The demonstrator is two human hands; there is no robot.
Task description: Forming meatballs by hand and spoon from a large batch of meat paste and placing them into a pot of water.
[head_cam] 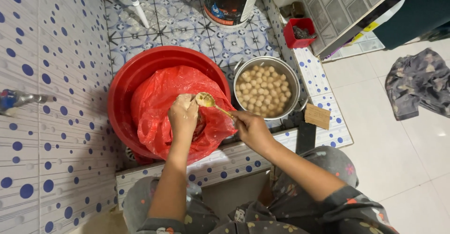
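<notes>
— Where the red bag is bunched up inside the red basin, what is seen of the hands?

— The left hand is held over the bag, fingers curled together into a loose fist smeared with pale paste. What is enclosed in that fist cannot be made out; a lump of the paste seems to be squeezed at the top, just beside the spoon.

— And the other?

— The right hand is clamped on the thin handle of the spoon. The handle is mostly hidden by the fingers; only the bowl, coated in paste, is seen clearly, held against the top of the left fist.

— What is in the bag?

— It cannot be told. The inside is covered by the left hand and by folds of plastic.

— Beside the basin?

— A metal pot is set just to the right, filled with pale round balls in cloudy liquid. Its near rim is partly hidden behind the bag and the right hand.

— Further back?

— A bucket is cut off by the top edge, and a small red box is seen with dark contents too small to name. A patterned cloth is left on the floor at the right.
</notes>
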